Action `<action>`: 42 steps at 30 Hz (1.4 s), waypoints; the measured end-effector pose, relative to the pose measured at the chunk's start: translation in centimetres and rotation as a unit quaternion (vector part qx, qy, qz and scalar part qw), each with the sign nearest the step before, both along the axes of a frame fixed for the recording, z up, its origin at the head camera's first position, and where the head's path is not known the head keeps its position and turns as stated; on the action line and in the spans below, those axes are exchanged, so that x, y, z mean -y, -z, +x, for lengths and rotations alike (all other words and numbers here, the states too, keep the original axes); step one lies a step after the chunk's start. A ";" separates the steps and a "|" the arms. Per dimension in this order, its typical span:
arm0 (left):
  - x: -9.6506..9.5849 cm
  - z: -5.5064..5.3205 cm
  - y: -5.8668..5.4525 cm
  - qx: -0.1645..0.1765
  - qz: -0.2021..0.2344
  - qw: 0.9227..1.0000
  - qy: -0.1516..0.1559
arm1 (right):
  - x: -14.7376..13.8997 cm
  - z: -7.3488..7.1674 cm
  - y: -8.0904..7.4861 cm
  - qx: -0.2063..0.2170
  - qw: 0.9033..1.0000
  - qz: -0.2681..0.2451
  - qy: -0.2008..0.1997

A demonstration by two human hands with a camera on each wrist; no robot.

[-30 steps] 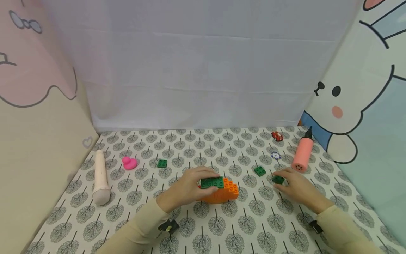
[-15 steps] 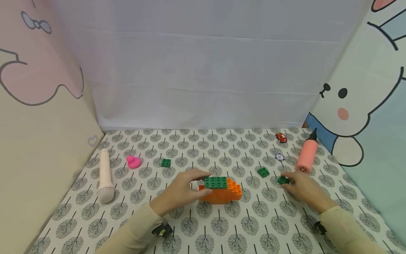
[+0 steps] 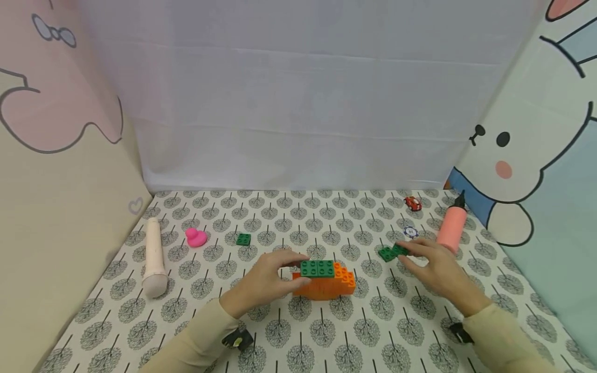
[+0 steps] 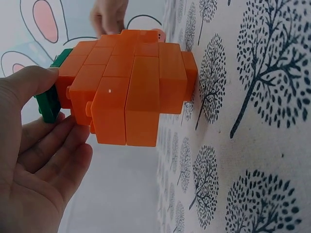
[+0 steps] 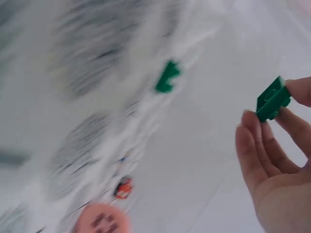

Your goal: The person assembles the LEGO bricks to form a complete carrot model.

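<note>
Standing on the cloth is an orange toy-brick build [image 3: 326, 287], its stepped orange side facing the camera in the left wrist view. Two flat green bricks [image 3: 317, 268] sit on top of it. My left hand [image 3: 263, 282] grips the build's left end, thumb in front and fingers behind. My right hand [image 3: 434, 264] pinches a small flat green brick [image 5: 273, 99] between thumb and fingertips, raised off the cloth. In the head view it appears beside another green brick [image 3: 386, 254], which lies loose. A further green brick [image 3: 243, 239] lies left of the build.
A pink toy duck [image 3: 196, 238] and a pale club-shaped object [image 3: 154, 259] lie on the left. To the right are a pink bottle with a black tip [image 3: 451, 228], a red toy car [image 3: 412, 203] and a round chip [image 3: 410, 232]. Fabric walls surround the cloth.
The right hand has raised the green brick from the cloth and brought it left, near the loose brick. The left hand has stayed at the build through the last half second.
</note>
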State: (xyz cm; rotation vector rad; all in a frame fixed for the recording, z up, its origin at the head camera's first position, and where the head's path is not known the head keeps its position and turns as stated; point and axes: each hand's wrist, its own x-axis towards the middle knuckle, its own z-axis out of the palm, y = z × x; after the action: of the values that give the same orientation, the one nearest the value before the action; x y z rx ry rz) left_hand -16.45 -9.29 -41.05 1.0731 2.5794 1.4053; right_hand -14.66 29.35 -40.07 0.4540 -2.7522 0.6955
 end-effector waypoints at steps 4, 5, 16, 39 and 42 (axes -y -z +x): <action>0.0 0.0 0.1 -0.003 -0.003 1.000 -0.004 | 2.2 0.1 -0.9 -0.068 0.995 -0.049 -0.054; 0.0 0.0 0.1 -0.003 -0.002 1.000 -0.004 | 2.8 0.2 -1.1 -0.075 0.993 -0.059 -0.067; 0.0 -0.1 0.5 0.001 0.007 1.000 -0.002 | 7.8 0.4 -1.1 -0.079 0.966 -0.100 -0.223; -0.1 -0.1 0.4 -0.002 0.003 1.000 -0.005 | 8.7 -0.6 -0.6 -0.081 0.952 -0.069 -0.286; 0.0 0.0 0.2 0.006 0.001 1.000 -0.009 | 8.8 -0.8 -0.6 -0.084 0.950 -0.069 -0.294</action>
State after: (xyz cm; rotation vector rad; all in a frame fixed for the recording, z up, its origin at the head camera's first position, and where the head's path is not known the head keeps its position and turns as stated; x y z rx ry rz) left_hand -16.43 -9.28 -41.28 1.0407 2.5860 1.4154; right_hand -15.44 20.59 -39.43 1.2626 -2.3815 0.9181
